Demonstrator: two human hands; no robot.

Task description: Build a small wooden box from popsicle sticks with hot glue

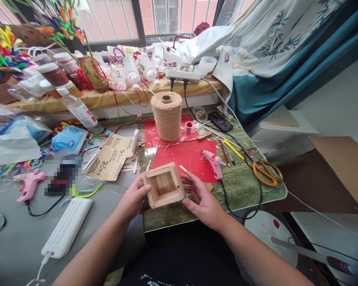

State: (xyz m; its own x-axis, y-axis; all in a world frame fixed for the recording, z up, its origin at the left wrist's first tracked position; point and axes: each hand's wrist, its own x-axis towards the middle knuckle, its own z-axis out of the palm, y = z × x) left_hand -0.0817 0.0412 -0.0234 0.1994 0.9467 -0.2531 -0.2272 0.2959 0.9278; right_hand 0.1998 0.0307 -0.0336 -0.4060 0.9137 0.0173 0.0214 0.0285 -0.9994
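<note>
In the head view, the wooden box (164,186) is above the near edge of the green worktop (173,218), toward that edge's left corner, tipped so that its hollow faces up and back at the wearer. The tilt probably serves to keep the inside and the rim in sight. The left hand (137,194) pinches the box's left wall, thumb over the rim and fingers beneath or behind; this looks like the steadying grip. The right hand (204,202) is loosely spread beside the opposite wall, thumb apart from the fingers and near the box's lower right corner. Whether it touches the wood I cannot tell. A pale stick (183,169) shows at its fingertips, either held or lying behind them.

So the box sits between the two hands, within the left one's grip and just left of the right one.

Beyond it, a red sheet (179,153) covers the middle of the worktop, perhaps to guard the surface. A pink glue gun (211,161) lies across the sheet's right edge, seemingly kept within the right hand's reach. The twine spool (166,119) stands upright toward the far edge, its broad base likely keeping it steady. Scissors (267,172) lie by the near right corner, and sandpaper (111,155) lies beyond the left edge, on the grey surface (107,206).
</note>
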